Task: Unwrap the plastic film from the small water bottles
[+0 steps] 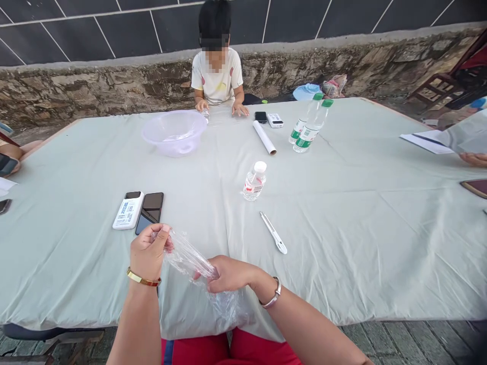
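A crumpled sheet of clear plastic film (186,256) stretches between my two hands over the near edge of the table. My left hand (150,248) pinches its upper left end, thumb on top, close to a dark phone (150,210). Lower and to the right, my right hand (228,274) has its fingers closed round the film, and a loose part hangs below that hand. Beyond my right hand lie a white utility knife (273,233) and a small water bottle (254,181) with a white cap, standing upright.
A white power bank (128,210) lies beside the phone. Farther off are a translucent purple basin (175,134), a white roll (264,138) and two green-capped bottles (306,132). Across the cloth-covered table (342,218) a person (216,76) rests both hands on it. Another person's hand (474,159) shows at right.
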`<state>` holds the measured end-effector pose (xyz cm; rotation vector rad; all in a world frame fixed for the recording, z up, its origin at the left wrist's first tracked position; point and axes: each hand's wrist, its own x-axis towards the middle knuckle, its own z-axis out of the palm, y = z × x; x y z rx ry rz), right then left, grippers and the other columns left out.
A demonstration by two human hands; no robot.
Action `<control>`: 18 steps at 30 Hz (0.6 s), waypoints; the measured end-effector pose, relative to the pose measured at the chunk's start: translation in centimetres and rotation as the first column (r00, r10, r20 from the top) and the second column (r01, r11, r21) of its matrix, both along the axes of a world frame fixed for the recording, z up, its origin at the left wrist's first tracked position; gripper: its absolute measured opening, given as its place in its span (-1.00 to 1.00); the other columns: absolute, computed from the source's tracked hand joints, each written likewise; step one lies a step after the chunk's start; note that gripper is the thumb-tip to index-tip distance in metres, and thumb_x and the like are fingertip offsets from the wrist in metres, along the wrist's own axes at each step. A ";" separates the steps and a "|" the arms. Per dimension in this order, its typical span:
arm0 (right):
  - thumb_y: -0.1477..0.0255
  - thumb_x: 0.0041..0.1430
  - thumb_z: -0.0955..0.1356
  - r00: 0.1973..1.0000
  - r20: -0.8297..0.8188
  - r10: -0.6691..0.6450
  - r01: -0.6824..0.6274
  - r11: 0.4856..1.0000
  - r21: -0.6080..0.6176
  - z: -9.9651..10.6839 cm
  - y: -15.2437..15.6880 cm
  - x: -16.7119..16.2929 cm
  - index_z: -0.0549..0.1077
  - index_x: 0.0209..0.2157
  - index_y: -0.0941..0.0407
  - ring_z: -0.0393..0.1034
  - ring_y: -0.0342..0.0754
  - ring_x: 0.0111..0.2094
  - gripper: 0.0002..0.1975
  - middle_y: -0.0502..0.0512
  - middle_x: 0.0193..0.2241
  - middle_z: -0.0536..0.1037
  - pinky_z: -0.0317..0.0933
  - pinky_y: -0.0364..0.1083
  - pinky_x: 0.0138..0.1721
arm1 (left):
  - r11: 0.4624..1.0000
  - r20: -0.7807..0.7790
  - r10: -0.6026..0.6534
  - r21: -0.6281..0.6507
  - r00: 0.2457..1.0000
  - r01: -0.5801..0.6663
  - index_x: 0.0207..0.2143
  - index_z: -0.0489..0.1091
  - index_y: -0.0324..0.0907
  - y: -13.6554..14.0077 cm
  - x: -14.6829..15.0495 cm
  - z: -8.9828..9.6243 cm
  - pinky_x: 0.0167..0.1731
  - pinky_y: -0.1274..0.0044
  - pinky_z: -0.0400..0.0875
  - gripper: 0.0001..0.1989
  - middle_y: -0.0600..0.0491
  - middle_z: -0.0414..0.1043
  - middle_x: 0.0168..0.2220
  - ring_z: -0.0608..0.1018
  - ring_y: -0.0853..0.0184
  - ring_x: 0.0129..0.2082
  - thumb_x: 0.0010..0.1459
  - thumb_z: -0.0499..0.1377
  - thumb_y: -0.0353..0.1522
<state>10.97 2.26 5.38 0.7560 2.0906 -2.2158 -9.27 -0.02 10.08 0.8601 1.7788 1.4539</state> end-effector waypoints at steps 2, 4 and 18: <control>0.61 -0.11 0.27 0.996 0.085 -0.013 0.012 1.000 0.014 0.4 0.7 0.9 0.47 -0.15 0.12 0.31 -0.20 -0.49 -0.58 -0.13 -0.57 0.38 0.11 -0.27 -0.52 | 0.999 0.001 0.045 -0.029 0.999 -0.045 -0.41 0.38 -0.23 0.3 -0.4 -1.3 -0.65 0.60 0.32 -0.68 0.18 0.30 -0.69 0.37 0.45 -0.68 -0.09 0.27 -0.15; 0.61 -0.13 0.24 0.991 0.129 -0.036 0.033 0.999 0.020 0.6 1.4 1.6 0.48 -0.19 0.12 0.31 -0.20 -0.49 -0.59 -0.12 -0.57 0.38 0.09 -0.28 -0.55 | 0.997 0.017 0.051 -0.051 0.999 -0.050 -0.36 0.37 -0.23 0.5 -1.0 -2.6 -0.62 0.55 0.37 -0.63 0.16 0.32 -0.65 0.42 0.41 -0.65 -0.11 0.27 -0.13; 0.53 -0.12 0.21 0.975 0.175 -0.139 0.105 0.976 0.192 1.2 3.3 3.5 0.41 -0.46 0.16 0.04 -0.26 -0.61 -0.82 -0.15 -0.64 0.18 -0.07 -0.25 -0.60 | 0.643 -0.332 -0.766 -0.410 0.551 0.647 0.15 0.24 -0.03 -0.6 1.1 -3.9 0.10 0.15 0.10 -0.29 -0.03 0.47 -0.11 0.45 0.09 -0.05 -0.10 0.27 -0.14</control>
